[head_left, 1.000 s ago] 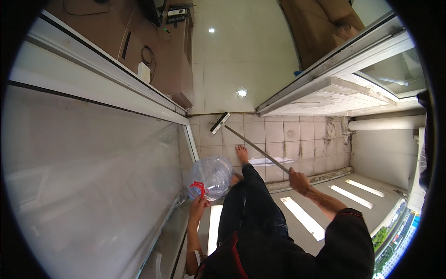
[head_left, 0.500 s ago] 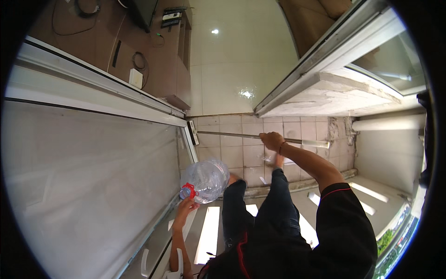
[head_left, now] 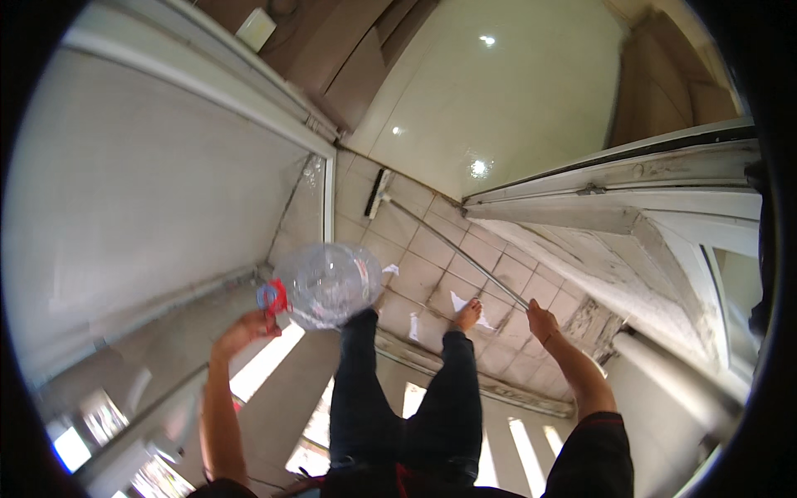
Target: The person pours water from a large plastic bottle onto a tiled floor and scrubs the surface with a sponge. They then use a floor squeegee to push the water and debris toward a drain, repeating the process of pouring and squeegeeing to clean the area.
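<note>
My left hand is closed at the red neck handle of a large clear plastic water jug. The jug lies tilted in the air with its bluish mouth toward the left, and no water can be made out in it. Over on the right, my right hand grips the metal pole of a long-handled floor brush. Its narrow black-and-white head rests on the floor tiles near the door frame; whether it has bristles or a rubber blade is too small to tell.
White scraps lie on the tiles around my bare foot. A glass sliding panel stands at the left, with a worn ledge and a pipe at the right. Beyond the threshold are a shiny floor and a brown cabinet.
My view has turned and shifted. My right hand has slid toward the pole's end, and the brush head has moved off the door frame. The jug is still in my left hand, held further left.
</note>
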Available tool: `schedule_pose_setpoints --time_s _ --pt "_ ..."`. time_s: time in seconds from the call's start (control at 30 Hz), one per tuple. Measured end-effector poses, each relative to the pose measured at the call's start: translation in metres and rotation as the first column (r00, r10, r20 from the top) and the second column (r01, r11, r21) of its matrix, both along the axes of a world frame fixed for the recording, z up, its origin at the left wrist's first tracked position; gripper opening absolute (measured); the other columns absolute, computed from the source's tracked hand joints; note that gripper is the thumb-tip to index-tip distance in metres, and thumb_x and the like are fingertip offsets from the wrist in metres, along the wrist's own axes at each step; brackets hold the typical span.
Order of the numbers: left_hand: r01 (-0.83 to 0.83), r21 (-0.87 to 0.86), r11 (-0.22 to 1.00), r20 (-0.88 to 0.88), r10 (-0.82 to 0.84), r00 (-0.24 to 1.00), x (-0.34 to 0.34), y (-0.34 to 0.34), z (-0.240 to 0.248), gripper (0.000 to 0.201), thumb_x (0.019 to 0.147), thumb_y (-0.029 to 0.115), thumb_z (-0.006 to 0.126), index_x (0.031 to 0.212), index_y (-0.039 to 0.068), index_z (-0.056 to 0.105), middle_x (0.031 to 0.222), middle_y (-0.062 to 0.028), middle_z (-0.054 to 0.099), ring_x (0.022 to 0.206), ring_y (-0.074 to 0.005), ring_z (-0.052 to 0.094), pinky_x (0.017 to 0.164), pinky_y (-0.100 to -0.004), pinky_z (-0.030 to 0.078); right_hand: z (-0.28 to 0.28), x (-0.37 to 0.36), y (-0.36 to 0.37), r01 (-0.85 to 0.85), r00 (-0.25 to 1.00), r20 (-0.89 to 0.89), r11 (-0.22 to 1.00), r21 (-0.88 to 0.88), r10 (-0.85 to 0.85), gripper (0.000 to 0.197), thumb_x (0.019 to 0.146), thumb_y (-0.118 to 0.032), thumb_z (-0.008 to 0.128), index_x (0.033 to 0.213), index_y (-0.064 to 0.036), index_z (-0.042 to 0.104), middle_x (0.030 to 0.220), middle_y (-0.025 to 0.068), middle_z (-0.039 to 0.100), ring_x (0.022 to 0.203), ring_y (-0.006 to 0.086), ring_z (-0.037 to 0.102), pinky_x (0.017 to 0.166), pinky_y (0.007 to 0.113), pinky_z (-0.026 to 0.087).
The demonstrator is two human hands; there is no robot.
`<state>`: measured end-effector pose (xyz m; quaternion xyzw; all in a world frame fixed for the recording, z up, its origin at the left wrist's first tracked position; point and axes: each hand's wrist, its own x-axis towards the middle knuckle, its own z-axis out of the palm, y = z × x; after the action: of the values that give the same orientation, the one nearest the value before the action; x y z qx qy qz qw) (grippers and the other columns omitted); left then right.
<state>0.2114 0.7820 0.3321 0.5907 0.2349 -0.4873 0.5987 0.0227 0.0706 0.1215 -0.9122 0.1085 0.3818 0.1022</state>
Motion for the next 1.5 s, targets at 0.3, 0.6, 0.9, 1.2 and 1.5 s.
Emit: schedule_pose_setpoints --time_s 0.3,0.6,0.9,1.2,1.5 --pt "-0.017 0.018 1.000 0.006 0.017 1.000 0.005 -0.109 0.015 0.013 0.093 0.018 0.057 0.098 0.006 0.056 0.079 -0.0049 0.057 0.086 -0.0182 0.061 0.096 -0.0418 0.051 0.074 -0.166 -0.153 0.064 0.980 -0.182 0.991 -0.118 -0.085 0.026 0.096 -0.024 0.052 0.110 -0.0057 0.041 0.084 0.0264 0.066 0.081 0.0461 0.066 0.070 0.056 0.053" --pt "-0.069 0.142 0.987 0.160 0.046 0.986 0.002 -0.121 0.007 0.032 0.094 0.033 0.062 0.108 0.005 0.058 0.099 -0.0055 0.061 0.100 -0.0191 0.061 0.100 -0.0405 0.047 0.176 -0.275 -0.223 0.026 0.920 -0.367 0.953 -0.303 -0.142 0.027 0.093 -0.022 0.058 0.108 -0.0042 0.046 0.094 0.0237 0.069 0.089 0.0424 0.067 0.078 0.052 0.055" --pt "-0.090 0.403 0.911 0.566 -0.171 0.807 0.090 -0.201 -0.136 0.042 0.093 0.044 0.062 0.113 0.008 0.068 0.113 -0.0087 0.067 0.107 -0.0198 0.060 0.093 -0.0321 0.043 0.308 -0.354 -0.208 0.146 0.896 -0.305 0.863 -0.484 -0.323 0.024 0.096 -0.024 0.056 0.106 -0.0026 0.051 0.080 0.0245 0.066 0.074 0.0431 0.066 0.065 0.051 0.052" --pt "-0.240 0.586 0.774 0.725 -0.369 0.581 0.252 -0.302 -0.217 0.039 0.095 0.043 0.049 0.103 0.009 0.066 0.096 -0.0222 0.068 0.095 -0.0426 0.064 0.079 -0.0493 0.049 0.363 -0.403 -0.063 0.453 0.826 -0.186 0.822 -0.345 -0.533 0.023 0.099 -0.022 0.052 0.107 -0.0005 0.056 0.070 0.0249 0.062 0.062 0.0422 0.063 0.054 0.049 0.046" --pt "-0.374 0.527 0.763 0.810 -0.318 0.493 0.368 -0.385 -0.247 0.038 0.093 0.041 0.053 0.107 0.009 0.067 0.100 -0.0216 0.068 0.098 -0.0415 0.063 0.087 -0.0464 0.048 0.376 -0.305 0.034 0.583 0.763 -0.281 0.807 -0.093 -0.583 0.025 0.102 -0.024 0.048 0.102 0.0009 0.054 0.060 0.0247 0.055 0.049 0.0425 0.055 0.042 0.048 0.036"
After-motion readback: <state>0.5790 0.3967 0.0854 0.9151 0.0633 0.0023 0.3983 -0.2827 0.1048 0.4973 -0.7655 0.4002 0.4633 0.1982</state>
